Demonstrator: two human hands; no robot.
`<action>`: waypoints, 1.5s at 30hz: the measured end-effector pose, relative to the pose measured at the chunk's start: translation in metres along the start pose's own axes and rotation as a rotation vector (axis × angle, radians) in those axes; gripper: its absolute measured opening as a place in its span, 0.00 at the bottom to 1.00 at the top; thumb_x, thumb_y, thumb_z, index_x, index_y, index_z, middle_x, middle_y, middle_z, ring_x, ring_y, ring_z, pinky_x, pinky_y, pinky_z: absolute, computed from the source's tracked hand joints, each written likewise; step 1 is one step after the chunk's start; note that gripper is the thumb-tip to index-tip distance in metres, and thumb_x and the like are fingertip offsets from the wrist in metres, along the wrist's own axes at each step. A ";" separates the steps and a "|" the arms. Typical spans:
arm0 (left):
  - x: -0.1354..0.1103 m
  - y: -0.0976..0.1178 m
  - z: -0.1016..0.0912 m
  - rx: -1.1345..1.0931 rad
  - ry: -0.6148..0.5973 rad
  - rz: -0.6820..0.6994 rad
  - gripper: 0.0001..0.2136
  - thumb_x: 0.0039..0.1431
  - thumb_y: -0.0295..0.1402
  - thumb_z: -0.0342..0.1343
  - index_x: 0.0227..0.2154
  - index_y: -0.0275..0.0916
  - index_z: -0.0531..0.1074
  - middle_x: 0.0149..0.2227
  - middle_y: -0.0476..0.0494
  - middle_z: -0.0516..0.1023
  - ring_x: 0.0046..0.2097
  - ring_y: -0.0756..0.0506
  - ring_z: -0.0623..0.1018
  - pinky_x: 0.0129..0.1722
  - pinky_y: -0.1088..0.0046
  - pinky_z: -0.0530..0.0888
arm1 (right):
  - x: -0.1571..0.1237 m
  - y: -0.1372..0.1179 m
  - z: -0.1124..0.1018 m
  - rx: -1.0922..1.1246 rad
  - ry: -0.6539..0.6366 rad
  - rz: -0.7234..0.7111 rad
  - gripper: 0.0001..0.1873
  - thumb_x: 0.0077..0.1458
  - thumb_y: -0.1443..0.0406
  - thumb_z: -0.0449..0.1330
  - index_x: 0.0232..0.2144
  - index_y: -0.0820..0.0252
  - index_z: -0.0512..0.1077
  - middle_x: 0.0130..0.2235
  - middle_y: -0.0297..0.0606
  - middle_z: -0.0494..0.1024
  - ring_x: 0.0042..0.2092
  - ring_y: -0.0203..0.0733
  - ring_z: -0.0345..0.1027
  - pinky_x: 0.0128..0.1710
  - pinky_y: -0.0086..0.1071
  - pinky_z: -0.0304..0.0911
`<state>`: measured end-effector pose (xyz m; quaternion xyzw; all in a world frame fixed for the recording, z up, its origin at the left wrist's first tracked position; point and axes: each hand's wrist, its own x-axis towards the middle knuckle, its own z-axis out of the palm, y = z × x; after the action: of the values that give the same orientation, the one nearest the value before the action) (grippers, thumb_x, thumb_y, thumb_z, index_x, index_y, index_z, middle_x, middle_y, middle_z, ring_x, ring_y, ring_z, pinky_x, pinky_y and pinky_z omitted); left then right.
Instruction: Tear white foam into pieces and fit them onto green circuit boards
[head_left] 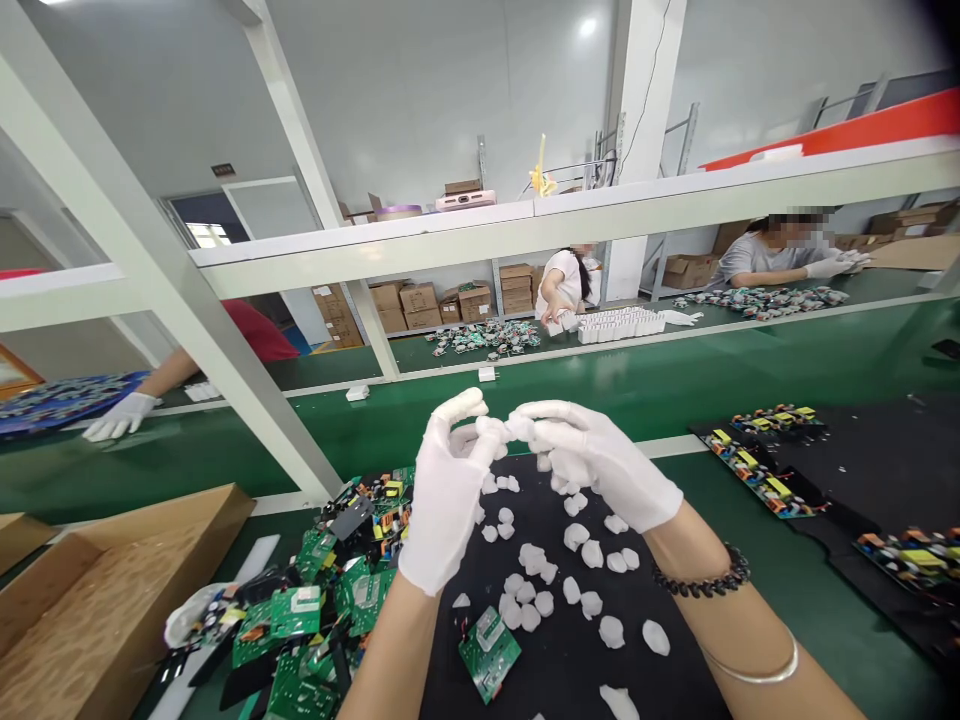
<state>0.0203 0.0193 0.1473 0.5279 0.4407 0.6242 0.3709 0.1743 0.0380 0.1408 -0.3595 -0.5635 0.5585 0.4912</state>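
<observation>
I see a small white piece (504,428) just above the middle of the frame. It is pinched between the fingertips of my left hand (448,500) and my right hand (600,465). It is pale, matte and lumpy. Its colour is so close to the white gloves that I cannot make out its exact outline or which way it is turned. It hangs clear of the black mat (570,650), over the mat's far edge. In the lower middle of the frame, loose white pieces (592,553) of the same kind lie scattered on that mat, some touching, others apart.
</observation>
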 end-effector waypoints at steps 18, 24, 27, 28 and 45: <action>0.002 -0.001 -0.012 -0.417 -0.251 -0.236 0.08 0.55 0.34 0.56 0.36 0.37 0.71 0.24 0.52 0.66 0.25 0.56 0.65 0.24 0.82 0.65 | -0.002 0.002 0.015 0.071 -0.059 -0.126 0.11 0.46 0.63 0.62 0.35 0.58 0.73 0.32 0.34 0.74 0.30 0.35 0.65 0.28 0.28 0.62; 0.005 0.001 -0.019 -0.575 -0.258 -0.202 0.14 0.55 0.30 0.55 0.46 0.38 0.70 0.38 0.44 0.71 0.38 0.52 0.71 0.39 0.78 0.70 | -0.001 -0.001 0.004 0.190 0.066 -0.107 0.22 0.51 0.59 0.59 0.50 0.48 0.67 0.29 0.31 0.69 0.27 0.33 0.60 0.26 0.28 0.59; 0.000 0.003 -0.011 -0.313 -0.243 -0.105 0.16 0.54 0.30 0.57 0.47 0.40 0.70 0.37 0.47 0.73 0.39 0.51 0.72 0.44 0.74 0.70 | -0.001 0.000 0.006 -0.060 0.119 -0.142 0.22 0.52 0.58 0.58 0.51 0.52 0.68 0.20 0.27 0.62 0.21 0.29 0.50 0.25 0.28 0.56; -0.002 0.003 -0.008 -0.219 -0.218 -0.064 0.15 0.53 0.31 0.57 0.46 0.40 0.71 0.36 0.47 0.74 0.38 0.51 0.72 0.42 0.74 0.71 | -0.002 0.000 0.007 -0.088 0.075 -0.137 0.21 0.53 0.57 0.57 0.50 0.53 0.70 0.19 0.27 0.62 0.20 0.29 0.50 0.24 0.28 0.55; 0.002 0.001 -0.018 -0.605 -0.416 -0.352 0.08 0.57 0.27 0.52 0.38 0.33 0.72 0.23 0.50 0.64 0.26 0.55 0.67 0.26 0.82 0.66 | -0.003 0.002 0.009 -0.110 -0.063 -0.212 0.13 0.46 0.59 0.64 0.36 0.58 0.75 0.33 0.35 0.76 0.33 0.37 0.67 0.32 0.30 0.63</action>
<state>0.0021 0.0179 0.1480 0.4263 0.2363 0.5323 0.6921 0.1656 0.0331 0.1390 -0.3065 -0.6433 0.4827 0.5091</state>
